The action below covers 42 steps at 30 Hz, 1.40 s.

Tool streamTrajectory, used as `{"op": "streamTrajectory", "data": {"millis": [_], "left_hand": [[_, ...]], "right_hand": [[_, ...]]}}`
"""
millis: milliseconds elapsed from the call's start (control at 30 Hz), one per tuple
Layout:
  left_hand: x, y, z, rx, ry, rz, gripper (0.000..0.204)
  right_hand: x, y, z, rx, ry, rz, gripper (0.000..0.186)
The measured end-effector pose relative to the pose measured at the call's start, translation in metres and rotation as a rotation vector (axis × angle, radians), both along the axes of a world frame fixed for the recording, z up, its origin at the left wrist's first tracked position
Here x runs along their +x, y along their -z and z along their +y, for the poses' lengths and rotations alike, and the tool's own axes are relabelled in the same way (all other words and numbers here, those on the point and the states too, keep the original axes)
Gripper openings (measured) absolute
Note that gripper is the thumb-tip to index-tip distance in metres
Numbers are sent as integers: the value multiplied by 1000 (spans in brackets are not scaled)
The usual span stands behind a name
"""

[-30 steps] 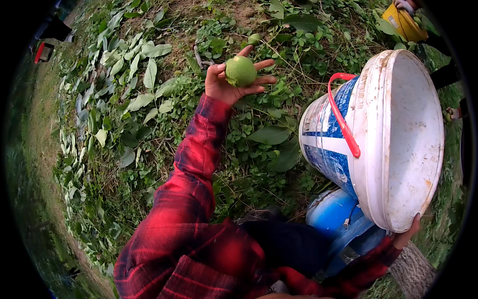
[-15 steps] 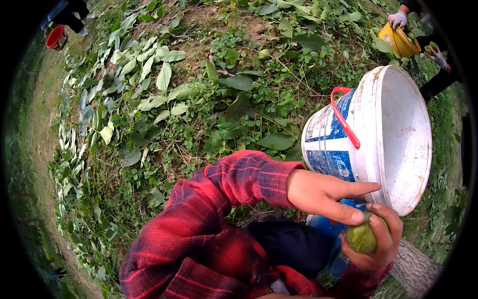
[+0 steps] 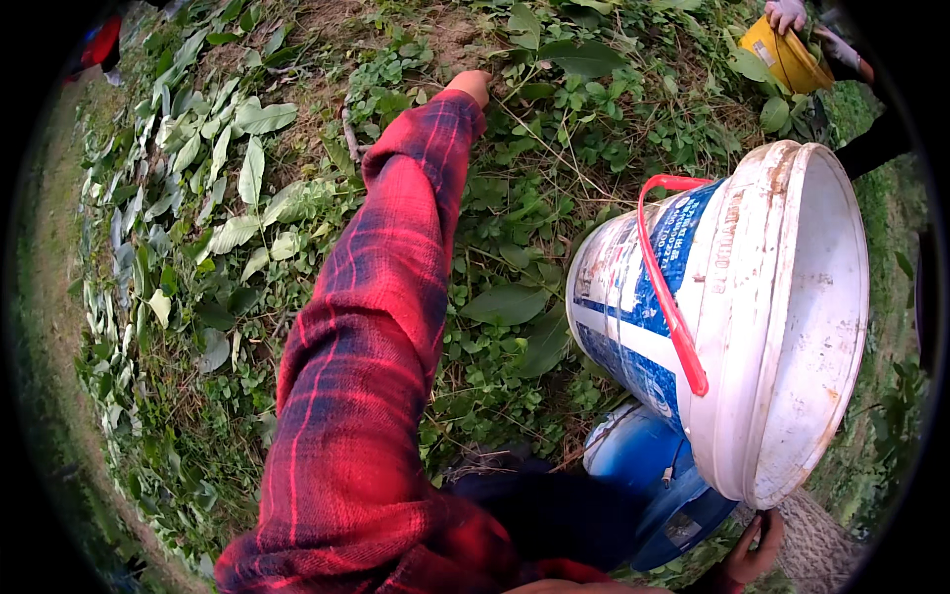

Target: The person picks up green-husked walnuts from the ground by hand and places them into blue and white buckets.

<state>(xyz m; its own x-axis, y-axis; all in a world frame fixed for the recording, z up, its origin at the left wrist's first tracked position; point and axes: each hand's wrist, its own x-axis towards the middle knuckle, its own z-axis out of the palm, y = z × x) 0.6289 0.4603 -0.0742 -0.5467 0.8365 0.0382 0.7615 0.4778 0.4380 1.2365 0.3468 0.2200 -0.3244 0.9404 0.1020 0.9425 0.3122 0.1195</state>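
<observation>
Apparently, the white bucket (image 3: 737, 317) leans hard over, its base to the left and its mouth opening to the right, perhaps because the uneven ground and whatever is under it let it rest that way, though the lens bends its lines. Its red handle (image 3: 673, 287) hangs slack against the wall facing the left arm, seemingly because nobody is carrying it by that. At the bucket's near rim is the right hand (image 3: 755, 552), fingers bent and seeming to meet the edge, maybe to steady it; how firmly they close, or on what, I cannot tell. Beyond the bucket's base and well to its left, the left hand (image 3: 476, 85) reaches down into the greenery at the end of a red plaid sleeve (image 3: 366, 307); its fingers are hidden, so neither their spread nor anything held can be told. Just below the bucket's near side sits a blue container (image 3: 633, 445), and a rough trunk (image 3: 813, 544) lies just past the right hand. Broad leaves (image 3: 505, 303) cover the ground left of the bucket. Past its far side, a co-worker's gloved hand (image 3: 786, 14) rests on a yellow bucket (image 3: 785, 57), likely to hold it steady.
</observation>
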Motion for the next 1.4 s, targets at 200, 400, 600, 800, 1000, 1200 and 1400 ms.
{"op": "streamTrajectory", "data": {"millis": [200,400,600,800,1000,1200,1400], "left_hand": [[19,6,2,-289,-381,33,33],[70,-38,-47,486,-394,169,44],[127,-174,-112,1258,-82,-760,32],[271,-281,-96,1253,749,-593,45],[332,-297,-71,775,651,-262,30],[339,-293,-59,479,668,-89,39],[225,-251,-113,1453,65,288,18]], "right_hand": [[88,42,34,-54,-108,175,29],[80,41,30,48,-72,324,24],[-1,12,-11,86,150,498,22],[61,23,-31,120,-53,550,21],[94,27,-79,118,55,507,21],[152,32,-136,225,222,644,21],[214,39,-180,248,346,621,23]]}}
